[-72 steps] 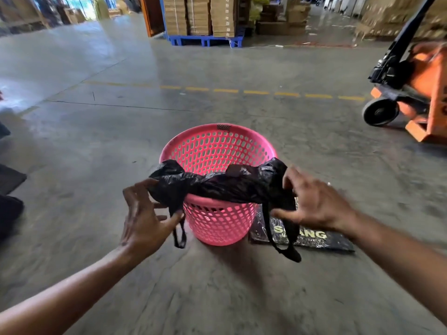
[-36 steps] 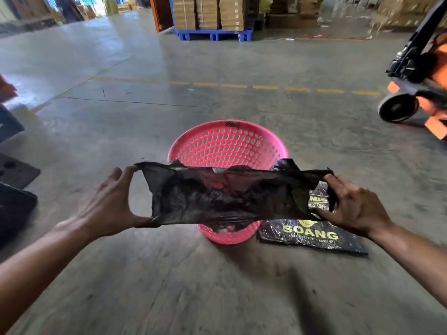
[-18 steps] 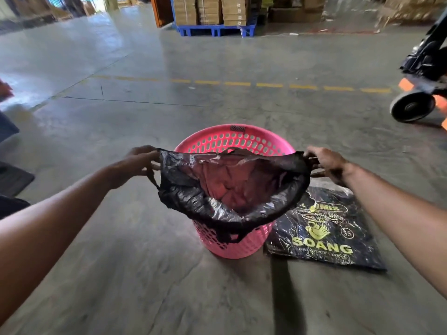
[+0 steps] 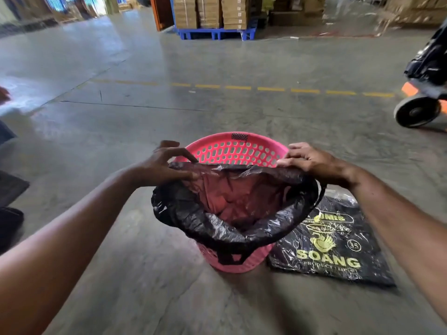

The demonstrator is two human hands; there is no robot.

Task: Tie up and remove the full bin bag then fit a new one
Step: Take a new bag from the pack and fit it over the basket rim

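A pink perforated bin (image 4: 238, 151) stands on the concrete floor in front of me. A thin black bin bag (image 4: 217, 228) hangs open inside it, its near edge folded over the bin's front rim with a handle loop dangling down the front. My left hand (image 4: 167, 165) pinches the bag's far edge on the left, and my right hand (image 4: 312, 162) pinches the same edge on the right. That far edge is stretched taut between both hands, short of the bin's back rim. Pink wall shows through the bag's inside.
A flat black pack of bags printed "SOANG" (image 4: 331, 247) lies on the floor right of the bin. A pallet jack wheel (image 4: 416, 112) sits at the far right. Stacked cartons on a blue pallet (image 4: 215, 33) stand far ahead. Dark objects (image 4: 9, 189) lie at the left edge.
The bag went from a bunched strip to spread open over the bin. Both hands have moved from the bin's sides toward its back, holding the bag's far edge, with the near edge over the front rim.
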